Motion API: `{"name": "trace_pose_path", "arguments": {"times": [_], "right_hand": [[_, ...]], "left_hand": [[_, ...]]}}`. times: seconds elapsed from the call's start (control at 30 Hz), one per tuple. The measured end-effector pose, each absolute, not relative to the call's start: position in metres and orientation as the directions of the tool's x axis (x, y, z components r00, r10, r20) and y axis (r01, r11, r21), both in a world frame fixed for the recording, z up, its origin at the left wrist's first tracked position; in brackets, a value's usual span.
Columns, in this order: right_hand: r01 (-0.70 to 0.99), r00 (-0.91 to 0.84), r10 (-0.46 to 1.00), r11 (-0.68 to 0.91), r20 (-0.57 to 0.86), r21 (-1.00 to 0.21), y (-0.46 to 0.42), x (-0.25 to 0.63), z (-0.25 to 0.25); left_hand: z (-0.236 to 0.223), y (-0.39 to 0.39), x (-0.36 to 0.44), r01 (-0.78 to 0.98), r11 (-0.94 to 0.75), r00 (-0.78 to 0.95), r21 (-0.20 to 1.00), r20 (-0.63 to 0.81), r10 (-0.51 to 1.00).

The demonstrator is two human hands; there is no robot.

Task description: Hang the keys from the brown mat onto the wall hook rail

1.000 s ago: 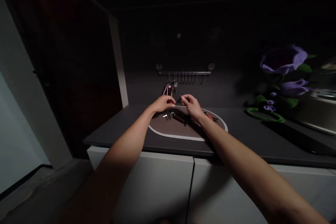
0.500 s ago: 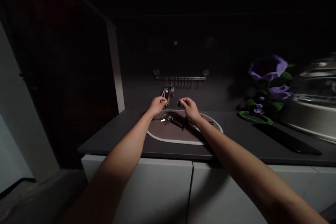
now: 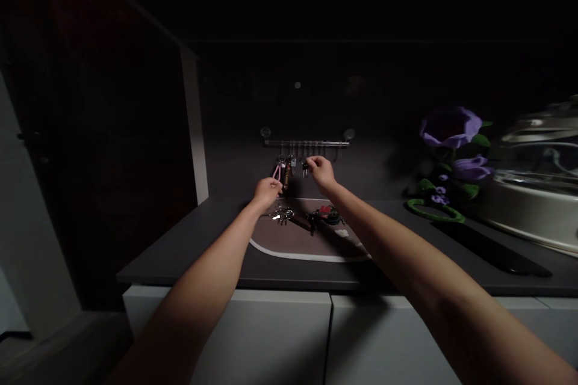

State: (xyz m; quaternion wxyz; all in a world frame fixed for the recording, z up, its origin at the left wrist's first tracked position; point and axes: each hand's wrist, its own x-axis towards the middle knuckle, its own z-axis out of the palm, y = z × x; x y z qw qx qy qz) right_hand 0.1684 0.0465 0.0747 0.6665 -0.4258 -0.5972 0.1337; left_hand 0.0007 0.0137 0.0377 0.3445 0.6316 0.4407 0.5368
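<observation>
My right hand [image 3: 323, 172] is raised to the hook rail [image 3: 311, 144] on the dark wall. Its thumb and finger pinch a small set of keys [image 3: 304, 169] with a black head, which hangs just below the hooks. My left hand [image 3: 267, 194] is lower, its fingers closed beside a pink strap [image 3: 277, 172] hanging from the rail; whether it holds anything is hidden. Next to that strap hang a brown patterned key fob [image 3: 286, 177] and a small silvery tag [image 3: 293, 162]. Below, a bunch of keys [image 3: 282, 214] lies on a brownish oval mat [image 3: 289, 246].
More items, some red and black [image 3: 327, 212], lie on the mat's right part. On the dark countertop [image 3: 180, 246] stand purple felt flowers [image 3: 451, 126] with a green ring base, a long black flat object [image 3: 492, 246] and a large pale domed appliance [image 3: 533, 192].
My right hand has risen with the keys to the hooks. My left hand has dropped slightly below the pink strap. The view has tilted up a little.
</observation>
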Motion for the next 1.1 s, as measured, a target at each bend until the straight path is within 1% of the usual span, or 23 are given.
{"name": "trace_pose_path", "arguments": {"times": [0.23, 0.4, 0.63, 1.0, 1.1], "right_hand": [[0.33, 0.349, 0.705, 0.524, 0.617, -0.786, 0.074, 0.166, 0.087], [0.341, 0.423, 0.686, 0.484, 0.591, -0.806, 0.087, 0.161, 0.093], [0.39, 0.515, 0.661, 0.387, 0.547, -0.835, 0.089, 0.153, 0.097], [0.428, 0.568, 0.654, 0.283, 0.499, -0.858, 0.086, 0.146, 0.1], [0.432, 0.57, 0.653, 0.277, 0.499, -0.858, 0.086, 0.146, 0.1]], "left_hand": [[0.036, 0.014, 0.001, 0.251, -0.368, 0.049, 0.895, 0.368, 0.928], [0.033, 0.02, 0.0, 0.296, -0.378, 0.048, 0.877, 0.382, 0.923], [0.031, 0.026, -0.002, 0.306, -0.39, 0.053, 0.869, 0.393, 0.918], [0.035, 0.02, -0.004, 0.289, -0.353, 0.028, 0.89, 0.36, 0.932], [0.035, 0.021, -0.004, 0.293, -0.351, 0.028, 0.889, 0.359, 0.933]]}}
